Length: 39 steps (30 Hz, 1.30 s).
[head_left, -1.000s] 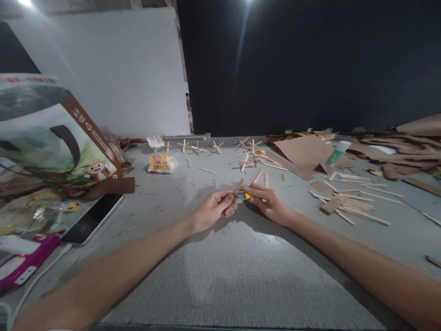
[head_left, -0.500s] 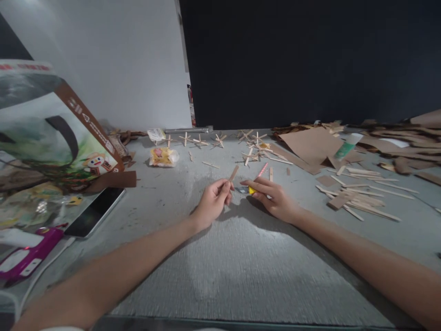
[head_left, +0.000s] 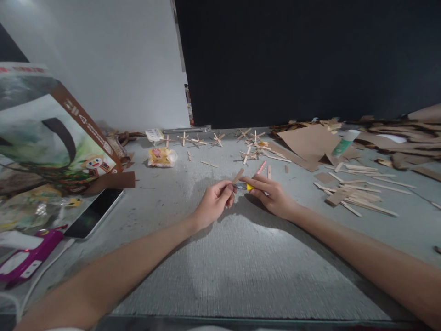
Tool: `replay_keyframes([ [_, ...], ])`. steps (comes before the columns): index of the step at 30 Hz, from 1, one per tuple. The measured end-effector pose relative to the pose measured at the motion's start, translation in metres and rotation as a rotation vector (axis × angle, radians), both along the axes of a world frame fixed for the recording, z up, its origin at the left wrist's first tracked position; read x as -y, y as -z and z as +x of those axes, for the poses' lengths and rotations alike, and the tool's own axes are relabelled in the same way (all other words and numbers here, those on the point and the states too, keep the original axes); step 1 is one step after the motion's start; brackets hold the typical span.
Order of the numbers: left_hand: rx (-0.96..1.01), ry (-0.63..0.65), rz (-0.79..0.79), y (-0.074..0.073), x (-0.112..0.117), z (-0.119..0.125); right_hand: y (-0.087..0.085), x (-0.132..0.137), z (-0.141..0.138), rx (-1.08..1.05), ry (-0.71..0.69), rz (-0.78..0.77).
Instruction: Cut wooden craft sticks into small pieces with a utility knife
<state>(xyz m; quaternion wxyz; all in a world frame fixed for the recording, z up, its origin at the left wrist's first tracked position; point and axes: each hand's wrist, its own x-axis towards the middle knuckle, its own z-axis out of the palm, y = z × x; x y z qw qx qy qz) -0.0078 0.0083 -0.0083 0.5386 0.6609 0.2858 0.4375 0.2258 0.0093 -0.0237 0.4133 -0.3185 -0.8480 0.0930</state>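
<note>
My left hand (head_left: 214, 202) pinches a craft stick (head_left: 238, 174) between thumb and fingers, its free end slanting up to the right. My right hand (head_left: 272, 195) is closed around a utility knife (head_left: 249, 186) with a yellow part at the front. The knife's metal blade points left and meets the lower part of the stick, close to my left fingertips; whether it cuts in is too small to tell. Behind my right fingers shows a pink-and-white patterned strip (head_left: 262, 167); I cannot tell if it belongs to the knife. Another craft stick (head_left: 269, 172) lies just beyond that hand.
Several star-shaped stick pieces (head_left: 217, 139) stand along the back. Loose craft sticks (head_left: 365, 200), cardboard (head_left: 306, 142) and a green-and-white glue stick (head_left: 345, 143) are at right. A phone (head_left: 94, 214), a purple device (head_left: 29, 255), a large printed bag (head_left: 51, 133) and a yellow packet (head_left: 161, 157) are at left.
The knife blade has come left against the craft stick. The stick leans further right than before. Both hands keep their grip, and the view has shifted slightly.
</note>
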Motion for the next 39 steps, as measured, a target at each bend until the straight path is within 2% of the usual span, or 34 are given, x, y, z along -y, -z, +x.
replay_keyframes([
  [8,-0.035,0.013,0.008,-0.0016,0.0008,-0.0008,-0.0006,0.0001,0.0003,0.009,-0.009,0.018],
  [39,0.044,0.114,-0.061,-0.0008,-0.0015,-0.0002,-0.0025,0.0011,0.0005,0.003,-0.051,0.036],
])
